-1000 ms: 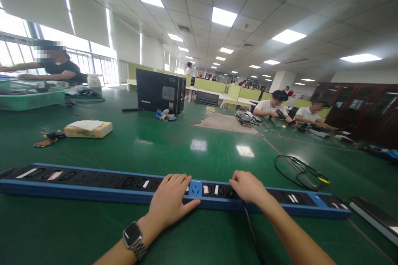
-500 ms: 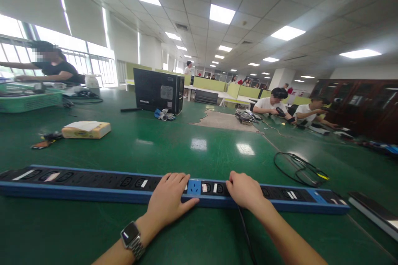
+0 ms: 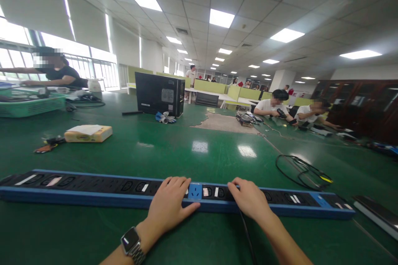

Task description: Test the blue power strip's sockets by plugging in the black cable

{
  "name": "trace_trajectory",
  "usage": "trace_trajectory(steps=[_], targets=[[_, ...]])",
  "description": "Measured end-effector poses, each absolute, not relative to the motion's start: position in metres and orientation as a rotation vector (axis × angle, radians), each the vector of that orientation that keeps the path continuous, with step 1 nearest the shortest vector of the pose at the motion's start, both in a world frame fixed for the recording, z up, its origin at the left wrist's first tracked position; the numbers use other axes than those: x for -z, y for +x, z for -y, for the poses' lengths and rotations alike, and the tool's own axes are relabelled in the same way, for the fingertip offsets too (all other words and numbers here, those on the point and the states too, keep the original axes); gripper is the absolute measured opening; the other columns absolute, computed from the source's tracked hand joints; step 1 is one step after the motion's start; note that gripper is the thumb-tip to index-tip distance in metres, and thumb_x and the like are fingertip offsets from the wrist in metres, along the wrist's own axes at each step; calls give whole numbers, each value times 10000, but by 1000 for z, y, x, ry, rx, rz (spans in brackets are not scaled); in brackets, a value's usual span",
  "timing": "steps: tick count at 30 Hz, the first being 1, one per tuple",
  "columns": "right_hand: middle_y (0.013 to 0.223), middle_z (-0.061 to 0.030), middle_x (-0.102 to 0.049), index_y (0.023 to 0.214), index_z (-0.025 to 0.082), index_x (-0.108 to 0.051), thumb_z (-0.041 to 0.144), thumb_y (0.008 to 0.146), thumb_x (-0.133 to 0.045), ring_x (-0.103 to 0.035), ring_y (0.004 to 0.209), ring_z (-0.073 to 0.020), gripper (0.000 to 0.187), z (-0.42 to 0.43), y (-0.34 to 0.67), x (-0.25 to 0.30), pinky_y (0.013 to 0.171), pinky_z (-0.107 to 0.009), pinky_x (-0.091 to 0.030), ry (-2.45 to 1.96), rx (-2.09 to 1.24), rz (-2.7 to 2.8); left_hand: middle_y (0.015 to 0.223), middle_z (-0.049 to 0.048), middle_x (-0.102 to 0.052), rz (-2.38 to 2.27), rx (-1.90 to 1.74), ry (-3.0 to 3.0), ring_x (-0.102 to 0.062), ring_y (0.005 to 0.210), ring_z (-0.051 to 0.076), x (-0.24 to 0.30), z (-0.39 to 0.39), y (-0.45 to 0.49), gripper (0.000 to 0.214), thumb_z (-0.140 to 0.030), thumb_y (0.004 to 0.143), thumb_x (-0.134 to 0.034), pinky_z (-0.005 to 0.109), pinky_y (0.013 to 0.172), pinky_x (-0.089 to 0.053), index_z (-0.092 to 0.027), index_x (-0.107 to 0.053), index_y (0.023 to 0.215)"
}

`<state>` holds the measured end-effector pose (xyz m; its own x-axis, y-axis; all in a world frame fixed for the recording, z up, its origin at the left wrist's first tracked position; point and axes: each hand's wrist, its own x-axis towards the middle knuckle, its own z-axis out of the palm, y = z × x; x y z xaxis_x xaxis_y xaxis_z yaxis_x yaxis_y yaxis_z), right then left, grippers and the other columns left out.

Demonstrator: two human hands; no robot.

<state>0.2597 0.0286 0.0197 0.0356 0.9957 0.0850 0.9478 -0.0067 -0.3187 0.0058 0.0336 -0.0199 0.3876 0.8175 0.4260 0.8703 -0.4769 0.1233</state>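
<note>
A long blue and black power strip (image 3: 289, 209) lies across the green table in front of me, with sockets and white label stickers along its top. My left hand (image 3: 170, 201) holds it left of a blue socket, fingers over the far edge and thumb along the near side. A watch is on that wrist. My right hand (image 3: 250, 198) is closed over the sockets to the right of the blue one. From beneath it a black power cord (image 3: 247, 234) runs down toward me; the cord's end is hidden by the hand.
Beyond the strip stand a black computer case (image 3: 158, 95), gloves (image 3: 166, 117) and a yellow tissue pack (image 3: 88, 133). A coiled black cable (image 3: 298, 169) lies right, a dark flat object (image 3: 377, 215) at the strip's right end. A green basket (image 3: 31, 105) is left. Other people sit around the table.
The view has shifted slightly. My right hand has turned a little over the sockets, its fingers now less tightly curled. My left hand stays on the power strip.
</note>
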Motion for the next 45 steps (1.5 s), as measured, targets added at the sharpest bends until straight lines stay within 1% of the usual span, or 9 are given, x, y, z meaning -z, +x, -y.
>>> trace_trajectory(steps=[3,6,8,12,14,16,26,36,45], targets=[[979,-32,-719,1021,265,-663,430,909,-392,-653,927,-203,337,-25,268,-10,749,-281,-432,-1920,-307,1974,1198,119,-630,1529,675,-2516,-544,1117,292,20,-35,6,640,-612,799,-532,461,1018,-355,-146,-590,1233],[771,-22,-708,1132,219,-588,508,896,-419,-660,719,-176,410,-22,274,-1,628,-249,-427,-1860,-408,1882,1194,117,-630,1518,683,-2514,-544,1116,293,21,-36,5,642,-617,802,-525,465,1015,-356,-146,-588,1234],[613,-2,-652,1030,201,-583,584,860,-449,-616,547,-169,440,-21,276,1,534,-251,-389,-1894,-421,1794,1191,115,-632,1511,691,-2509,-546,1113,291,22,-36,5,638,-616,804,-522,464,1012,-359,-147,-589,1232],[525,-14,-597,611,207,-509,671,824,-439,-536,380,-127,515,-21,277,-1,455,-245,-329,-2015,-473,1750,1190,113,-634,1502,700,-2503,-550,1108,288,23,-36,4,640,-621,800,-525,459,1007,-364,-151,-593,1230],[461,-18,-561,513,205,-453,689,838,-382,-500,317,-115,587,-21,276,0,405,-237,-311,-2011,-594,1755,1191,114,-634,1501,698,-2504,-550,1109,289,24,-37,4,646,-625,796,-527,457,1008,-364,-153,-591,1233],[415,-15,-536,493,205,-449,698,846,-345,-482,282,-113,615,-22,276,3,358,-224,-302,-1980,-707,1744,1192,115,-635,1503,691,-2506,-551,1109,289,24,-37,4,654,-630,797,-522,459,1007,-366,-152,-588,1239],[445,-10,-578,633,149,-578,678,814,-425,-509,307,-90,579,-21,279,11,288,-165,-237,-1771,-1142,1596,1210,119,-627,1522,649,-2512,-543,1117,286,22,-36,5,649,-620,806,-514,457,1017,-361,-144,-588,1240],[375,17,-521,599,145,-576,671,777,-501,-473,275,-78,560,-23,280,13,276,-163,-199,-1679,-1235,1509,1196,119,-635,1508,680,-2510,-555,1107,293,22,-36,4,647,-627,801,-515,466,1004,-376,-153,-592,1234],[385,9,-533,611,138,-585,661,786,-497,-483,287,-84,559,-21,281,14,284,-165,-206,-1664,-1235,1501,1201,118,-631,1509,652,-2511,-551,1109,286,21,-37,5,653,-630,806,-507,453,1009,-370,-147,-585,1240]])
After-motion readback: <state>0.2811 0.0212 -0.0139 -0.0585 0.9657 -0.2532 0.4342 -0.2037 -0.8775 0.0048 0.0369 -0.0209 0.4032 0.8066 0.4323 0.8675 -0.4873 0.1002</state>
